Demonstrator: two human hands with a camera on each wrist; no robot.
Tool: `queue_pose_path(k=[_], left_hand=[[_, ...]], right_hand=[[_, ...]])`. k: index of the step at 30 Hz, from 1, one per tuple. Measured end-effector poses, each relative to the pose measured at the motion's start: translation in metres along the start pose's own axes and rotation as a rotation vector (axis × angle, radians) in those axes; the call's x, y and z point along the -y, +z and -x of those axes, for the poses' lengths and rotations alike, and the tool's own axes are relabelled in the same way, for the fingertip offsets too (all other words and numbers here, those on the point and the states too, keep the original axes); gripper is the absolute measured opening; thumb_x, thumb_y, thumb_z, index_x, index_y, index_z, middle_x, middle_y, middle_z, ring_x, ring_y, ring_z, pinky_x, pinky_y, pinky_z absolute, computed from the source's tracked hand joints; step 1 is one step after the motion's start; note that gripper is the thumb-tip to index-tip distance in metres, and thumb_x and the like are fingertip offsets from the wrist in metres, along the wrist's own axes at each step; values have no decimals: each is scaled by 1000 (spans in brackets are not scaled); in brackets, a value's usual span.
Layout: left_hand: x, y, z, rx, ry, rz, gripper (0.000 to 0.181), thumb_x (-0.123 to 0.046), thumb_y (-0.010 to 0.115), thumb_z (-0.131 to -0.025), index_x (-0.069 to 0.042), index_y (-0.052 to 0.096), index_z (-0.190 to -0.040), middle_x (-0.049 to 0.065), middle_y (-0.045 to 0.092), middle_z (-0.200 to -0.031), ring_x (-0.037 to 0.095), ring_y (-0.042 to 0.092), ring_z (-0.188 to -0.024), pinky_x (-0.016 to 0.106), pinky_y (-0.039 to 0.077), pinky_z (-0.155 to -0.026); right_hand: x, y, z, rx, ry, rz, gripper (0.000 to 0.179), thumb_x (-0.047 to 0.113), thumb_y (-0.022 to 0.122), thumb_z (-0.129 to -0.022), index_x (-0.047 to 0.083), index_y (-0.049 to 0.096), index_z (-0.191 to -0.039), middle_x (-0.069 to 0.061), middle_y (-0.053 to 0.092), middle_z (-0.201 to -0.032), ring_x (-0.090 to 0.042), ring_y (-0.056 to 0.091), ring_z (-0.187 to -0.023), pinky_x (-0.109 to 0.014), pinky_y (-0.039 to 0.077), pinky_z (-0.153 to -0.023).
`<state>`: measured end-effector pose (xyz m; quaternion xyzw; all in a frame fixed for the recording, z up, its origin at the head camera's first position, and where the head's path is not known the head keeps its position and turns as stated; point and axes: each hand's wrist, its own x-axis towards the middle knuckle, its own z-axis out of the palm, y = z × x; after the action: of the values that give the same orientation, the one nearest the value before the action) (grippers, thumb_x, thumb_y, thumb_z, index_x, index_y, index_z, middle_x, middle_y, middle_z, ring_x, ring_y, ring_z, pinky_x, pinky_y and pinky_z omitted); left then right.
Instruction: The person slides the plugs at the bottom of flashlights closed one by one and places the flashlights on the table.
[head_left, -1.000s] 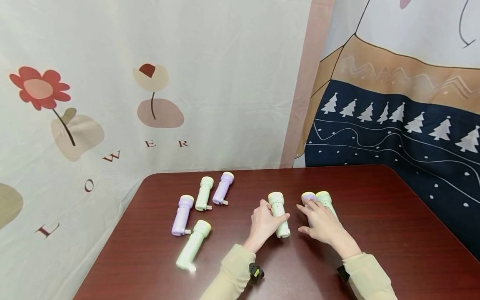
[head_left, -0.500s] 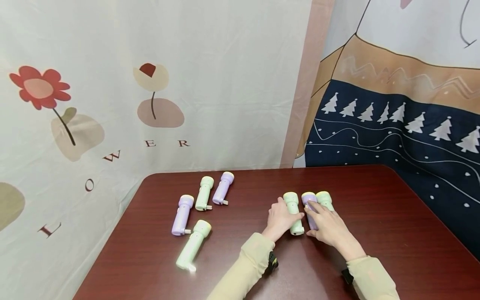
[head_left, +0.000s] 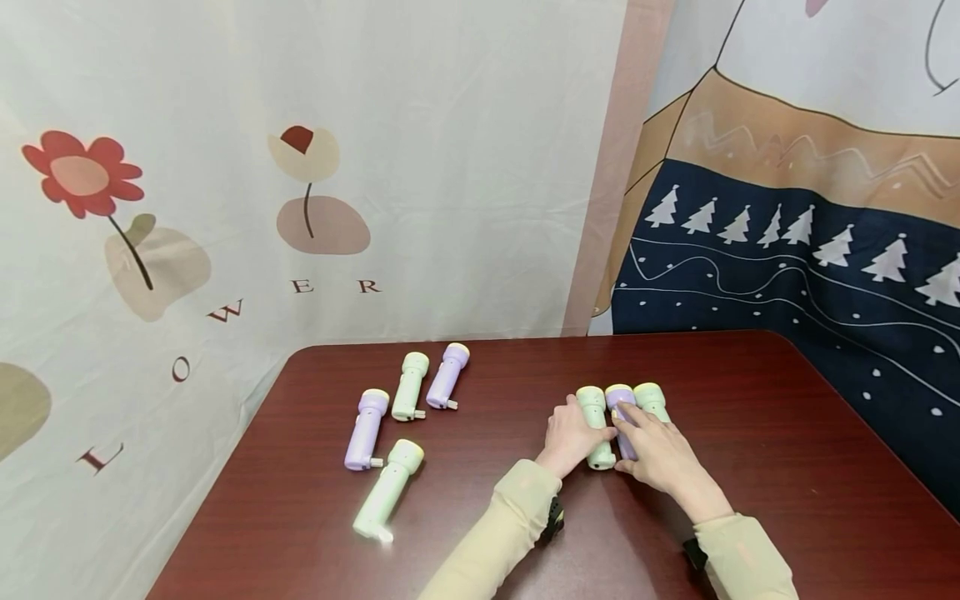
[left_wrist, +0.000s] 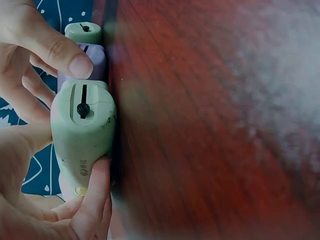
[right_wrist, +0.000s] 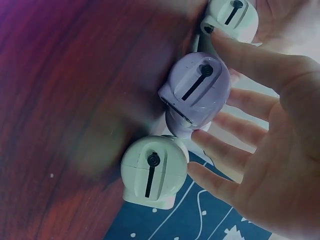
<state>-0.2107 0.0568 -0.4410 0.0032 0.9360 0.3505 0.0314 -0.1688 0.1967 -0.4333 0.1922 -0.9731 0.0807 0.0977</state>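
On the right side of the table, three crank flashlights lie side by side. My left hand point(head_left: 572, 435) grips the leftmost, a light green flashlight point(head_left: 592, 406), whose end with a black slot fills the left wrist view. Beside it is a purple flashlight point(right_wrist: 200, 87), and to the right of that another light green flashlight point(right_wrist: 155, 172). My right hand point(head_left: 660, 454) lies over these two, fingers fairly straight and spread, fingertips right at their bodies. Its thumb reaches toward the green flashlight in my left hand. My right hand partly covers both flashlights in the head view.
Several more flashlights lie on the left: a purple flashlight point(head_left: 366, 429), a green flashlight point(head_left: 409, 386), another purple flashlight point(head_left: 448, 375) and a nearer green flashlight point(head_left: 388, 490) with its crank out. The dark red table point(head_left: 247, 500) ends at a patterned curtain point(head_left: 465, 208).
My left hand has slid the green flashlight rightward until it stands close beside the purple one. My right hand has shifted slightly right, uncovering more of the purple flashlight.
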Motion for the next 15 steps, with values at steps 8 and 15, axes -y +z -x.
queue_pose_path(k=[8, 15], left_hand=[[-1, 2, 1, 31, 6, -17, 75, -44, 78, -73, 0, 46, -124, 19, 62, -101, 37, 63, -98, 41, 52, -80], [3, 3, 2, 26, 56, -51, 72, -46, 74, -77, 0, 45, -125, 17, 58, -103, 36, 62, -94, 40, 52, -78]], right_hand=[[1, -1, 1, 4, 3, -6, 65, 23, 84, -66, -1, 61, -122, -21, 53, -134, -41, 56, -114, -57, 47, -86], [1, -1, 1, 6, 9, -13, 64, 23, 84, -67, -1, 61, -122, -21, 53, -134, -41, 56, -114, -57, 47, -86]])
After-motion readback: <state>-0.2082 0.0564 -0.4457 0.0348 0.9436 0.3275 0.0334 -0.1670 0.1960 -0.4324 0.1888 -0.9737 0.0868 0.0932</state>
